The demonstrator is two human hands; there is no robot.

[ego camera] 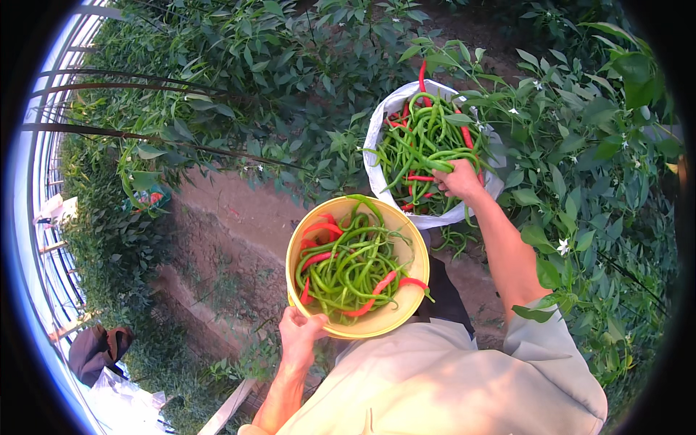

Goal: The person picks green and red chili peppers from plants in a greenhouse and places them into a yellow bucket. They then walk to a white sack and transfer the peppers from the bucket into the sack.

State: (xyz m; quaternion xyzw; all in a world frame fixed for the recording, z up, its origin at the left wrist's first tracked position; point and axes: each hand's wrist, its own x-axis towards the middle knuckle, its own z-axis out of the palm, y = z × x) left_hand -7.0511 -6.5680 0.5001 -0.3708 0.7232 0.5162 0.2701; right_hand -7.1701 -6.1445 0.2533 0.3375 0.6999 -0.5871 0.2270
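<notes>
My left hand (302, 333) grips the near rim of a yellow plastic bucket (409, 255), thumb on the inside edge. Long green chili peppers (353, 255) and several red ones fill the lower part of it. One red pepper (416, 283) hangs over the bucket's right rim. Beyond it stands a white woven sack (379, 163) with its mouth wide, heaped with green peppers (429, 130) and some red ones. Over the sack's near right side, my right hand (458, 180) has its fingers closed around green peppers (438, 165).
Leafy pepper plants (576, 141) with white flowers crowd the right side and overhang the sack. A dirt path (234, 212) runs to the left. Dark stakes or cords (163, 140) cross the upper left. A dark cloth (92, 353) and clear plastic (128, 402) lie by the greenhouse wall.
</notes>
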